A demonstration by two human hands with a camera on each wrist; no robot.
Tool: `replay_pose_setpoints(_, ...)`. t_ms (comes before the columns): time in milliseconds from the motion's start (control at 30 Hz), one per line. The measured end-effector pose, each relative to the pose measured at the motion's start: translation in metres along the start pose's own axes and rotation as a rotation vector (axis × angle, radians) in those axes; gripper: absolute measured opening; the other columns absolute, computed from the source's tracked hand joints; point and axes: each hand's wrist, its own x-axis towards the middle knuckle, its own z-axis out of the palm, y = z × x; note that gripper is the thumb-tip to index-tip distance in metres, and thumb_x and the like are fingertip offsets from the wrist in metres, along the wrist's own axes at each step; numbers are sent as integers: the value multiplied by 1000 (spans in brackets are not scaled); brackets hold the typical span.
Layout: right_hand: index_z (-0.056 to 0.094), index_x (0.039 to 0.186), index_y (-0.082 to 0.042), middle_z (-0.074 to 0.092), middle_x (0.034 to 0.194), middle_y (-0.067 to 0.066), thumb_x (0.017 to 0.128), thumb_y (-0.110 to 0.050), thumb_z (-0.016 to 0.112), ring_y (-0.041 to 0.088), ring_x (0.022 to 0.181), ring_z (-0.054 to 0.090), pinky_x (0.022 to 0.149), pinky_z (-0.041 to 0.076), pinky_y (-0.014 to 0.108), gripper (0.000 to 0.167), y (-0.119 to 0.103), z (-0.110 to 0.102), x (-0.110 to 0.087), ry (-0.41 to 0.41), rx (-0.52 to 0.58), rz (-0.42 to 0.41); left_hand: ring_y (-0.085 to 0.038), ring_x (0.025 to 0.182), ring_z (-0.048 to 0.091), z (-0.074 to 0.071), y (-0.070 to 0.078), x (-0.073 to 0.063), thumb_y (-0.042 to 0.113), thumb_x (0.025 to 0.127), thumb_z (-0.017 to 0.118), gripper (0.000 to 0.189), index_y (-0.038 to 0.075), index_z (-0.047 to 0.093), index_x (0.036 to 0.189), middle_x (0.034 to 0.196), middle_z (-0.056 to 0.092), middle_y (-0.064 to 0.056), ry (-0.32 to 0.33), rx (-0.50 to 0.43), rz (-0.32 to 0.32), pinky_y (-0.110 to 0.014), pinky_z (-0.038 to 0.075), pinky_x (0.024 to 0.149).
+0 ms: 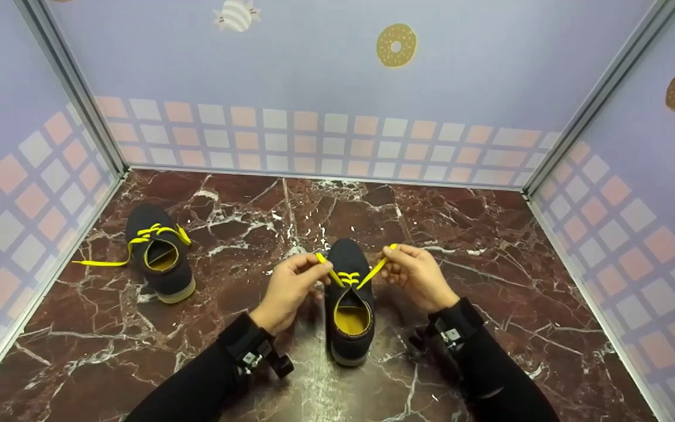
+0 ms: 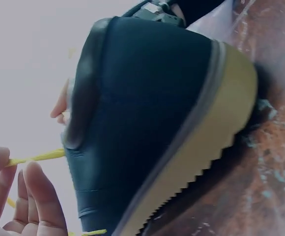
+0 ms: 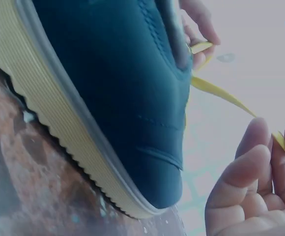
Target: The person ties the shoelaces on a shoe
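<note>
A dark shoe (image 1: 346, 258) with a yellow insole stands on the marbled surface between both hands, its toe pointing away. Yellow shoelace (image 1: 349, 279) crosses its tongue, and two loose ends come out at the top. My left hand (image 1: 293, 287) pinches one end between thumb and forefinger, left of the shoe. On the other side my right hand (image 1: 419, 276) pinches the second end, drawn up and outward. In the right wrist view that lace (image 3: 223, 93) runs taut from the shoe to the fingertips. The left wrist view shows the shoe's side and its ridged tan sole (image 2: 201, 137).
A second dark shoe (image 1: 164, 252) stands at the left, its yellow lace loose and one end trailing left. Patterned panels (image 1: 337, 76) enclose the marbled surface (image 1: 244, 217) at the back and both sides. A small camera is strapped to each wrist.
</note>
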Motion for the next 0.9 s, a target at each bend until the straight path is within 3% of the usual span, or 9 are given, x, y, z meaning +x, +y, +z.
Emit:
replay_pose_setpoints(233, 77, 102, 1, 74, 85, 9, 112, -9, 65, 16, 68, 68, 57, 53, 22, 18, -3, -11, 6, 98, 11, -5, -25, 82, 71, -6, 10, 4, 10, 104, 79, 12, 3, 72, 97, 92, 73, -15, 88, -36, 28, -29, 61, 59)
replay_pose_setpoints(433, 77, 104, 1, 74, 87, 8, 112, -11, 65, 15, 69, 68, 56, 51, 21, 19, -6, -18, 7, 120, 6, 0, -31, 88, 73, -11, 11, 9, 13, 107, 77, 14, 1, 74, 98, 100, 73, -23, 127, -48, 56, -31, 61, 60)
replay_pose_setpoints(667, 78, 104, 2, 73, 87, 9, 112, -16, 69, 16, 67, 68, 56, 53, 22, 22, -4, -24, 11, 172, -36, -23, -46, 105, 75, -14, 9, 12, 17, 109, 76, 18, -1, 79, 105, 107, 80, -16, 134, -20, 70, -34, 66, 64)
replay_pose_setpoints(900, 75, 111, 12, 74, 89, 7, 112, -15, 69, 15, 66, 66, 56, 52, 22, 28, -3, -24, 12, 209, -79, -50, -33, 100, 79, -19, 12, 14, 16, 110, 73, 19, -2, 74, 107, 117, 79, -25, 125, -70, 68, -37, 68, 69)
